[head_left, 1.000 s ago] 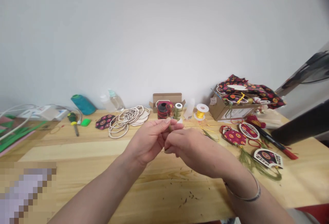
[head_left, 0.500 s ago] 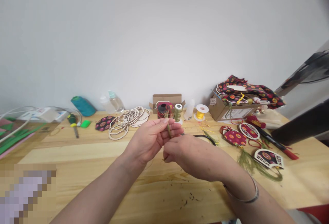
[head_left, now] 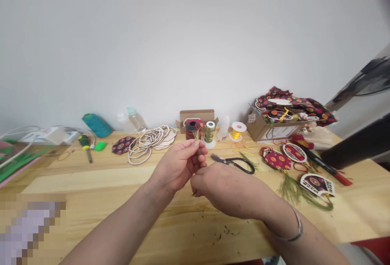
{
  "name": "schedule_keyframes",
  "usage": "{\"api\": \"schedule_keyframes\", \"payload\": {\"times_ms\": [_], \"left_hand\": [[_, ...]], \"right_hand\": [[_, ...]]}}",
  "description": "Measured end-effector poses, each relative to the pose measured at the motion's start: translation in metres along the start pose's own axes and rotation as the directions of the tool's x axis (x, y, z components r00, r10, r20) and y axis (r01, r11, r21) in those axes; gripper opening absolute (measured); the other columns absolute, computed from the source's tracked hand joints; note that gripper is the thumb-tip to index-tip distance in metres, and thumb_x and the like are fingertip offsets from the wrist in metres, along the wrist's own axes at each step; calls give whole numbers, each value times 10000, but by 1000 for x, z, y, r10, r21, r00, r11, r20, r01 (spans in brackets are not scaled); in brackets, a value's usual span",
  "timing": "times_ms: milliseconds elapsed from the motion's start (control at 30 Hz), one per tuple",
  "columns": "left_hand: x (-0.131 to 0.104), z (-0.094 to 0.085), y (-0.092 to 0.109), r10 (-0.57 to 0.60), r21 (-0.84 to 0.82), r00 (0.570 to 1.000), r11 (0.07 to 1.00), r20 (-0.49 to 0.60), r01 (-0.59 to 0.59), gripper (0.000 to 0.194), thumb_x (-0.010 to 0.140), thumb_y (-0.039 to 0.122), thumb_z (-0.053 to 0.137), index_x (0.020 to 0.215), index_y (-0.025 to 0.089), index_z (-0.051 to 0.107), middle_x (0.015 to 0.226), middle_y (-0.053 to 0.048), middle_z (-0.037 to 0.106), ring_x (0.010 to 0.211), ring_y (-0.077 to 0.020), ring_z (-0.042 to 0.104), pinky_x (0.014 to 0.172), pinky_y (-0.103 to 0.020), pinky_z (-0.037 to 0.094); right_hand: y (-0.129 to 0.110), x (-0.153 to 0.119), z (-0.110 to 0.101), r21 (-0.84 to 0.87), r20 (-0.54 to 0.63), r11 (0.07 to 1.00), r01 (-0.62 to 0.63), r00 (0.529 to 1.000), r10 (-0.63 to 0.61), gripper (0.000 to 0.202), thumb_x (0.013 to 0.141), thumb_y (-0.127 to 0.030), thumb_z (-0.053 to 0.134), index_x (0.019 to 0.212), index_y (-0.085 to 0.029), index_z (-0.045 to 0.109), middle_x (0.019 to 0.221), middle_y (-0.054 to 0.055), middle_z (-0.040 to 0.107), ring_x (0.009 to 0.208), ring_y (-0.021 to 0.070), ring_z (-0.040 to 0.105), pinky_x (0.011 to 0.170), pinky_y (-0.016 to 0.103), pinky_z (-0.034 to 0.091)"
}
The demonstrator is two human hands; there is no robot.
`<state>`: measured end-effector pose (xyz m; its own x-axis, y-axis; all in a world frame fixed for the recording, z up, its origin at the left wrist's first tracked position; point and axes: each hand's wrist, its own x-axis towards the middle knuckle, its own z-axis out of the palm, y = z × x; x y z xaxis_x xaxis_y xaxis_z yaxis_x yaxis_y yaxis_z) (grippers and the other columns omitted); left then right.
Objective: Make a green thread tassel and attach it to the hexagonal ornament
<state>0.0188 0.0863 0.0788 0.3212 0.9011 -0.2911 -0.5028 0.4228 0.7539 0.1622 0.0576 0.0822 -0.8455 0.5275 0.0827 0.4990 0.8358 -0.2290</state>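
Between the thumb and fingers of my left hand [head_left: 179,161] is a bundle of olive-green thread [head_left: 196,136], its frayed ends fanning out above the fingertips. My right hand [head_left: 219,188] is closed just below and touches the left fingers; the lower part of the bundle runs down towards it and is hidden by its knuckles. Just behind the right hand, black-handled scissors [head_left: 234,162] lie on the table. Olive thread on a spool [head_left: 210,132] stands beyond my fingertips, beside a dark red thread spool [head_left: 191,129].
Wooden cut-out frames [head_left: 152,141] are piled left of centre, near a screwdriver [head_left: 86,147] and a teal thread cone [head_left: 96,125]. Tasselled fabric ornaments [head_left: 276,158] and a cardboard box [head_left: 268,131] of patterned cloth are on the right. Dark scraps [head_left: 225,230] lie in front.
The left fingers have curled in more around the thread bundle. My right hand has shifted slightly left and down, leaving more of the scissors showing.
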Motion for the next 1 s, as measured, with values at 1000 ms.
{"api": "schedule_keyframes", "payload": {"times_ms": [1000], "left_hand": [[-3,-16,20,256,763,967,625,3,-168,245,758,370,606,824,169,732,464,57,370,421,-84,270,420,-221,149]], "right_hand": [[70,-61,51,-51,-12,712,-700,714,700,214,711,-83,472,867,-91,618,917,171,633,836,238,599,716,305,421]]}}
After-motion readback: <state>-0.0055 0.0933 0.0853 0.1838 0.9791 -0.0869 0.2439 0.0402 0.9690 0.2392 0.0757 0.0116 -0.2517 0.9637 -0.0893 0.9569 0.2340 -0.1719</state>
